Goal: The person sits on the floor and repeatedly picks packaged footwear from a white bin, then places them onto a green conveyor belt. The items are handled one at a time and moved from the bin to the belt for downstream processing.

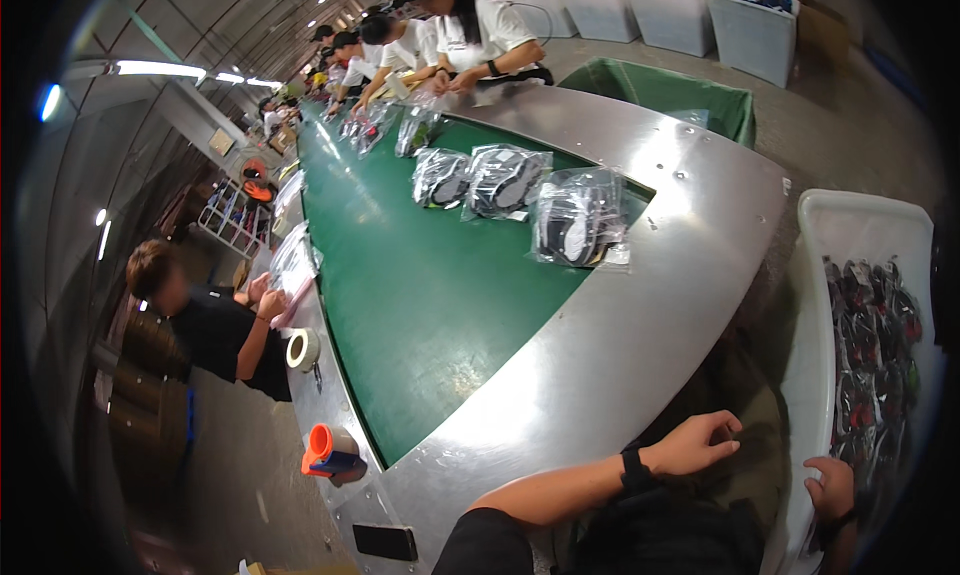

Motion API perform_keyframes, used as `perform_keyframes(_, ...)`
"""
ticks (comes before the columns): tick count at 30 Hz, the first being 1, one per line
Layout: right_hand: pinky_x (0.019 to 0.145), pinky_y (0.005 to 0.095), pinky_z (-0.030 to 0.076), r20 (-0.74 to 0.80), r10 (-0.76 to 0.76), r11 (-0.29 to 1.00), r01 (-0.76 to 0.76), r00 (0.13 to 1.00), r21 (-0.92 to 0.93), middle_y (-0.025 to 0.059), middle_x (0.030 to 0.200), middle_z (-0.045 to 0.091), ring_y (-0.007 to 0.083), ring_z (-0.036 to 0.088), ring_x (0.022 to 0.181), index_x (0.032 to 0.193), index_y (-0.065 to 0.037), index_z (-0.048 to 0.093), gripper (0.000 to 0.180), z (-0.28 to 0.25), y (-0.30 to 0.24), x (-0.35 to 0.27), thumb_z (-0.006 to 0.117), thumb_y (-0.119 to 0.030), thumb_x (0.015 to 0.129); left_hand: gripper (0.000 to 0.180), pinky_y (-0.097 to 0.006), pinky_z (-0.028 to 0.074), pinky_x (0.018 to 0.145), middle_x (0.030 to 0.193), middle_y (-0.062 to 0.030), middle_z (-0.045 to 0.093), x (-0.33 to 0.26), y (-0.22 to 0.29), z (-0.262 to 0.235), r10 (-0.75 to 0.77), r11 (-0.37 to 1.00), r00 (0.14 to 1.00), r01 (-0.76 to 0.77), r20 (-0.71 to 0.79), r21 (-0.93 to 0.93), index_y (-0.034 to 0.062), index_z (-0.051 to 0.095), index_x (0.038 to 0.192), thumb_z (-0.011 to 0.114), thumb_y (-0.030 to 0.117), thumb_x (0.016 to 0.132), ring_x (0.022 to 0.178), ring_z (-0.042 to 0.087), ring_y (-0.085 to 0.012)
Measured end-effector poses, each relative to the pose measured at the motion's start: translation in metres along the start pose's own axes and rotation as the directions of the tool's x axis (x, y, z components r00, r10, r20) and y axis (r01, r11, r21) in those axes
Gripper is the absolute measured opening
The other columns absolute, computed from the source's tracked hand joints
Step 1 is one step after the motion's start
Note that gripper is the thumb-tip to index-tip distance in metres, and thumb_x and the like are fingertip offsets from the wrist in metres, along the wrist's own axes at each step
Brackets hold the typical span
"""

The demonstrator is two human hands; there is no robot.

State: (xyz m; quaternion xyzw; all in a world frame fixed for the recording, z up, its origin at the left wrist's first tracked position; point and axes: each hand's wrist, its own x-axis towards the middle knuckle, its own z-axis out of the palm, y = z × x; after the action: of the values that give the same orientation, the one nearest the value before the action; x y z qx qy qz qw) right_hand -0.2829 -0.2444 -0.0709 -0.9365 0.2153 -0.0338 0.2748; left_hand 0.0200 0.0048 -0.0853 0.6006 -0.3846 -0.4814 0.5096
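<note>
My left hand [692, 445], with a black band on its wrist, reaches over the gap between the steel end plate [640, 335] of the conveyor and a white bin [812, 355]. Its thumb and fingers are bent close together above a dark olive sack [745, 395]; whether they pinch anything is unclear. My right hand [830, 487] is curled at the near left rim of the white bin, beside the several dark bagged shoes [872, 345] that fill it. Whether it grips the rim is unclear.
Clear bags of black-and-white shoes [580, 220] lie on the green belt [420, 295]. Seated people work along both sides. On the steel ledge at the left stand a tape roll [302, 349], an orange-and-blue tool [330, 453] and a black phone [385, 541]. A green bin [690, 95] and white bins [750, 30] stand behind.
</note>
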Motion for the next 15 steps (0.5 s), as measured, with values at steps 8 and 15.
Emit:
perform_keyframes(8,0.073,0.0448,0.053,0.041,0.051,0.997,-0.049,0.998,-0.054,0.0143,0.083,0.071,0.0348,0.066,0.075,0.103,-0.008,0.075,0.03,-0.002,0.015,-0.005,0.077,-0.008,0.073,0.035,-0.031,0.054,0.097,0.113,-0.002,0.068,0.0,0.039,-0.057,-0.061,0.905,0.996,0.082,0.065,-0.417,0.0032,0.059,0.137,0.065,0.018,0.106,0.103,0.065,-0.0121)
perform_keyframes(15,0.074,0.0458,0.055,0.05,0.059,0.998,-0.059,0.997,-0.002,0.0124,0.082,0.071,0.0346,0.068,0.077,0.106,-0.011,0.077,0.031,-0.003,0.021,-0.007,0.076,-0.01,0.075,0.072,-0.041,0.042,0.114,0.144,-0.0226,0.058,0.025,0.031,-0.248,0.426,0.851,0.521,0.047,-0.739,0.524,-0.0028,0.049,0.151,0.079,0.024,0.091,0.134,0.055,-0.0323)
